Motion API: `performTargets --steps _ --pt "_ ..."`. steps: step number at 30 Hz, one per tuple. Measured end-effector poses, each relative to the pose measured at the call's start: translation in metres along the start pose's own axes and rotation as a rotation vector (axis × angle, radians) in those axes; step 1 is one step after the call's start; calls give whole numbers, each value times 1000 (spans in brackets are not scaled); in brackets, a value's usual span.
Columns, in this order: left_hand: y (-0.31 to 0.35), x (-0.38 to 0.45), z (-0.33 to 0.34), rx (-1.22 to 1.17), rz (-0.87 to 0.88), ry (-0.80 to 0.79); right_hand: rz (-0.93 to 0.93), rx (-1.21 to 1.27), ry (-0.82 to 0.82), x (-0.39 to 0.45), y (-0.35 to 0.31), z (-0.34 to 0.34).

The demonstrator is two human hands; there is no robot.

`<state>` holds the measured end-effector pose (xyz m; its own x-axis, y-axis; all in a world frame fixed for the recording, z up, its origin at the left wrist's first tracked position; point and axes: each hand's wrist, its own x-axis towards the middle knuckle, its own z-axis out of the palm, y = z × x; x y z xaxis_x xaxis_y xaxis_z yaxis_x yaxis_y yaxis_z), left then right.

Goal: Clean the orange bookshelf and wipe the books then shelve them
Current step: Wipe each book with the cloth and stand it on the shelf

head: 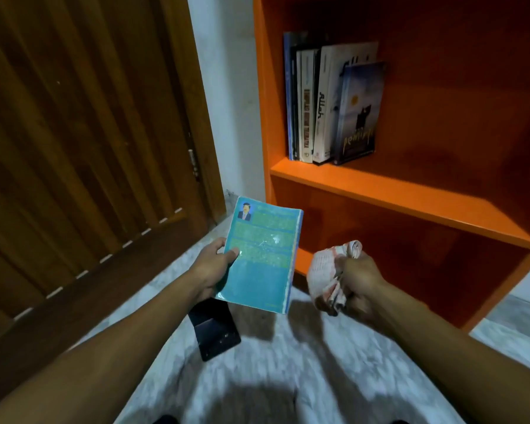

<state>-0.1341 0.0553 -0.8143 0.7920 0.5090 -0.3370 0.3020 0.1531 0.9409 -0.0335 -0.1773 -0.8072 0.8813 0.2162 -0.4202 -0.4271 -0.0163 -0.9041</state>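
Note:
My left hand grips a teal paperback book by its left edge, back cover facing up, in front of the orange bookshelf. To the right of the book, my right hand is closed on a crumpled pink-and-white cloth, apart from the cover. Several books stand upright at the left end of the middle shelf, the outermost leaning against its neighbours. The rest of that shelf and the compartment below look bare.
A dark book or case lies on the pale marble floor under the teal book. A brown wooden door fills the left side. A white wall strip separates door and bookshelf.

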Motion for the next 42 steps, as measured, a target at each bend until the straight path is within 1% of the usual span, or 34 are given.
performTargets --steps 3,5,8,10,12,14,16,19,21,24,28,30,32,34,35,37,39,40,41,42 --pt "28 -23 13 -73 6 -73 -3 106 -57 -7 -1 16" --pt "37 -38 24 -47 36 -103 -45 172 -117 -14 -4 24" --pt "40 -49 40 121 177 -36 -124 191 -250 -16 -6 23" --pt "39 -51 46 232 264 22 -162 172 -284 -19 -8 17" --pt "38 -50 48 290 311 35 -166 192 -309 -19 -10 14" --pt "38 -48 46 272 300 -8 -162 216 -327 -21 -15 12" --pt "40 -47 43 198 259 -49 -149 236 -355 -23 -21 9" --pt "44 -45 40 92 259 -49 -124 256 -406 -25 -29 6" --pt "48 -44 38 31 269 -49 -104 242 -398 -27 -31 8" --pt "52 -45 34 -71 224 -106 -55 237 -384 -28 -31 12" --pt "51 -48 32 -140 178 -119 59 236 -343 -28 -27 12" --pt "51 -49 32 -133 179 -117 108 263 -286 -28 -29 11" --pt "53 -50 32 -109 198 -119 110 321 -158 -28 -36 9" --pt "53 -51 31 -75 220 -118 8 369 2 -26 -46 6" --pt "53 -52 31 -57 226 -120 -92 365 67 -23 -51 3" --pt "52 -56 33 -41 231 -134 -361 301 165 -21 -61 -3" --pt "50 -59 39 -39 227 -158 -676 99 232 -21 -69 -5" --pt "49 -60 43 -42 225 -171 -821 -51 229 -22 -69 -5" --pt "48 -61 47 -49 225 -181 -927 -218 195 -22 -66 -3" --pt "47 -61 51 -61 223 -189 -984 -399 149 -22 -60 -1"
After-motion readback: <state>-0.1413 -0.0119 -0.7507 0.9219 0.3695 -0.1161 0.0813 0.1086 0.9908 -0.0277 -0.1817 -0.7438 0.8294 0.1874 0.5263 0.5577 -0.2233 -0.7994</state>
